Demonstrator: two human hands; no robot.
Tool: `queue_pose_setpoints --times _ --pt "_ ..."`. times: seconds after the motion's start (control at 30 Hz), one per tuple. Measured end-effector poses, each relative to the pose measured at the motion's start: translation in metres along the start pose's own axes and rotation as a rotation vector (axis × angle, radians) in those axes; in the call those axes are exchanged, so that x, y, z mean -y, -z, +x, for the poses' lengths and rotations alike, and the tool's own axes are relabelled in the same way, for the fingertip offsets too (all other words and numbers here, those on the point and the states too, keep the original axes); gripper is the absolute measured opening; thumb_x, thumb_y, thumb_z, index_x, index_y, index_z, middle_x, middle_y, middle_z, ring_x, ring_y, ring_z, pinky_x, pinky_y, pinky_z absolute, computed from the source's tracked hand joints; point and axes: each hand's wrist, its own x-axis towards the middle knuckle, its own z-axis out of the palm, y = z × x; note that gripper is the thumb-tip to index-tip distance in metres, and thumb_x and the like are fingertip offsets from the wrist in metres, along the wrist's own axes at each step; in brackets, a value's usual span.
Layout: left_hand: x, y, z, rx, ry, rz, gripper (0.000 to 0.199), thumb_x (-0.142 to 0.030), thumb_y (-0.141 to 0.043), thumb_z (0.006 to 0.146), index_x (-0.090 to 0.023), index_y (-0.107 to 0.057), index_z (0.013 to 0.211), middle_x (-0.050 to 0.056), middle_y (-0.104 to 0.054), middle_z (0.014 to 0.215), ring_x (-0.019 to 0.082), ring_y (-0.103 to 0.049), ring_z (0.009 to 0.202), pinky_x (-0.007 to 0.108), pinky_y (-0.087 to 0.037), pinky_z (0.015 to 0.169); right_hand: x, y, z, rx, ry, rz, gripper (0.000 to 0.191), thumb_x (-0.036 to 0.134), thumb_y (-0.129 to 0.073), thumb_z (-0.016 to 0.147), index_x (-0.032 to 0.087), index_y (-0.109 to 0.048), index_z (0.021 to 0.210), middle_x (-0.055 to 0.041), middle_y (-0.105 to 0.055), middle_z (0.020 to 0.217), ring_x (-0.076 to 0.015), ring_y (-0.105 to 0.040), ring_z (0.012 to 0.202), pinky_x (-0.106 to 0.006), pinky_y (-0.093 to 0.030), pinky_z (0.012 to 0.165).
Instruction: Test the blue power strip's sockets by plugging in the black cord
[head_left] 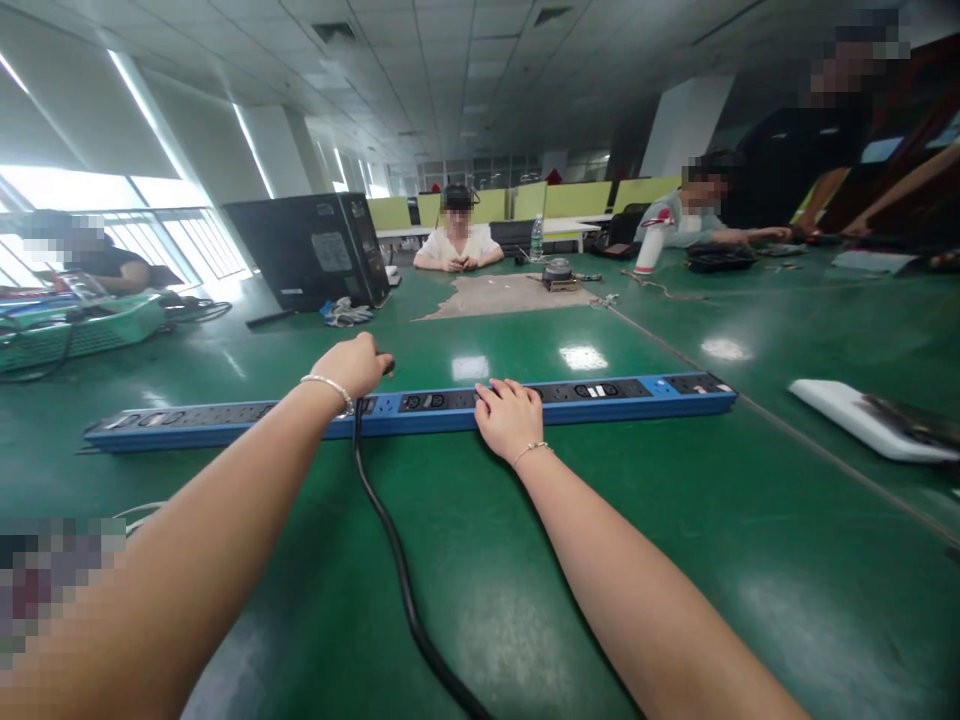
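Note:
A long blue power strip (450, 422) with black sockets lies crosswise on the green table. My left hand (350, 366) is closed above its left half, around a black power cable (397, 560). A dark end sticks out past the fingers, but its details are hidden. From under that hand, the cable drops over the strip's front edge and runs toward me. My right hand (511, 418) rests across the middle of the strip, with the fingers curled over its top and the palm at its front side.
A black computer case (307, 250) stands beyond the strip, with gloves (346, 312) beside it. Left is a green basket (112, 330); right lies a white object (862, 415). A brown sheet (495, 297) and a bottle (537, 238) are farther back. Several people are around the table.

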Motion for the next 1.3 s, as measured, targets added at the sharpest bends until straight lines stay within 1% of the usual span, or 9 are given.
queue_pose_setpoints --times 0.1,0.17,0.27,0.4,0.53,0.67,0.77,0.97,1.3 --pt "0.022 -0.022 0.000 0.065 -0.023 0.048 0.040 -0.044 -0.042 0.083 -0.016 -0.060 0.104 0.013 -0.069 0.104 0.026 -0.063 0.098 0.031 -0.046 0.077 0.000 0.000 0.000 -0.007 -0.012 0.002 0.035 0.034 -0.040 0.090 0.032 -0.064 0.115 -0.0004 -0.061 0.125 -0.0214 -0.046 0.117 -0.040 -0.026 0.095" --pt "0.026 -0.031 -0.001 0.095 -0.040 0.054 0.039 -0.045 -0.042 0.083 -0.018 -0.060 0.104 0.012 -0.070 0.103 0.025 -0.063 0.097 0.029 -0.046 0.075 0.000 0.000 0.001 -0.005 -0.010 -0.001 0.035 0.034 -0.040 0.090 0.031 -0.064 0.115 -0.0007 -0.061 0.125 -0.0215 -0.046 0.117 -0.039 -0.026 0.095" --pt "0.026 -0.038 -0.003 0.118 -0.039 0.036 0.038 -0.046 -0.042 0.083 -0.019 -0.060 0.103 0.010 -0.071 0.101 0.024 -0.064 0.095 0.028 -0.046 0.073 0.000 0.000 0.000 -0.009 -0.004 -0.002 0.035 0.033 -0.040 0.089 0.031 -0.064 0.115 -0.0008 -0.061 0.124 -0.0214 -0.046 0.116 -0.039 -0.025 0.095" --pt "0.023 -0.040 -0.005 0.099 -0.037 0.016 0.037 -0.047 -0.043 0.082 -0.020 -0.060 0.101 0.008 -0.072 0.097 0.022 -0.065 0.091 0.027 -0.046 0.072 0.000 -0.001 0.000 -0.023 -0.006 0.004 0.034 0.033 -0.041 0.089 0.032 -0.065 0.113 -0.0003 -0.061 0.123 -0.0208 -0.047 0.115 -0.039 -0.025 0.095" --pt "0.019 -0.038 -0.006 0.125 -0.037 -0.014 0.039 -0.048 -0.042 0.081 -0.020 -0.059 0.102 0.007 -0.072 0.089 0.021 -0.067 0.084 0.027 -0.046 0.070 0.000 -0.002 0.000 -0.027 -0.014 0.009 0.034 0.033 -0.041 0.089 0.032 -0.065 0.113 0.0003 -0.061 0.123 -0.0206 -0.047 0.115 -0.039 -0.025 0.095" --pt "0.014 -0.037 -0.007 0.163 -0.048 0.033 0.038 -0.045 -0.042 0.081 -0.019 -0.060 0.102 0.008 -0.072 0.087 0.022 -0.067 0.084 0.028 -0.046 0.073 0.000 -0.002 0.000 -0.027 -0.015 0.010 0.034 0.034 -0.041 0.089 0.032 -0.065 0.113 0.0003 -0.062 0.123 -0.0206 -0.047 0.115 -0.039 -0.025 0.096" --pt "0.011 -0.038 -0.007 0.177 -0.064 0.072 0.038 -0.044 -0.040 0.082 -0.018 -0.059 0.103 0.011 -0.072 0.090 0.024 -0.066 0.089 0.030 -0.047 0.074 0.001 -0.002 0.000 -0.030 -0.016 0.013 0.035 0.033 -0.041 0.089 0.032 -0.065 0.113 0.0004 -0.062 0.123 -0.0206 -0.047 0.114 -0.040 -0.025 0.095" --pt "0.002 -0.044 -0.008 0.173 -0.086 0.107 0.037 -0.038 -0.038 0.083 -0.017 -0.055 0.109 0.018 -0.068 0.106 0.029 -0.064 0.097 0.035 -0.047 0.076 0.001 -0.001 0.001 -0.005 -0.018 0.000 0.035 0.033 -0.040 0.089 0.032 -0.064 0.114 -0.0002 -0.061 0.124 -0.0212 -0.046 0.116 -0.040 -0.025 0.095" --pt "-0.005 -0.050 -0.022 0.128 -0.049 0.055 0.036 -0.035 -0.033 0.086 -0.018 -0.050 0.114 0.019 -0.068 0.099 0.030 -0.065 0.093 0.039 -0.047 0.074 0.000 0.000 0.001 0.002 -0.012 0.008 0.035 0.032 -0.040 0.089 0.031 -0.065 0.114 -0.0013 -0.061 0.123 -0.0217 -0.046 0.114 -0.040 -0.025 0.095"
